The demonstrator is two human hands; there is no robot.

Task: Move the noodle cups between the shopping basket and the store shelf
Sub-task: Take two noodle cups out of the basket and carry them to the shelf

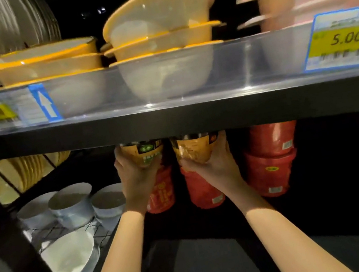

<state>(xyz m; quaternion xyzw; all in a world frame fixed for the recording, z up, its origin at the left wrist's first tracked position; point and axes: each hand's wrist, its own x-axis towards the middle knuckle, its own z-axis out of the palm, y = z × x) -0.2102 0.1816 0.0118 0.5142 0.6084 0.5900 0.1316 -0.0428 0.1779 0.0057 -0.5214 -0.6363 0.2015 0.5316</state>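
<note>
My left hand (133,179) grips a yellow noodle cup (144,152) from below, just under the black shelf board (171,120). My right hand (216,165) grips a second yellow noodle cup (193,149) beside it. Both cups' tops are hidden by the board. They are held above two red noodle cups (162,193) (203,191) on the lower shelf. To the right stand two more red cups (269,142), one stacked on the other. The shopping basket is out of view.
The upper shelf holds stacked orange-rimmed plastic bowls (158,44), pink containers (308,2) and a 5.00 price tag (345,39). White bowls (70,201) and plates (68,256) sit on a wire rack at lower left. A black upright (16,258) runs down the left.
</note>
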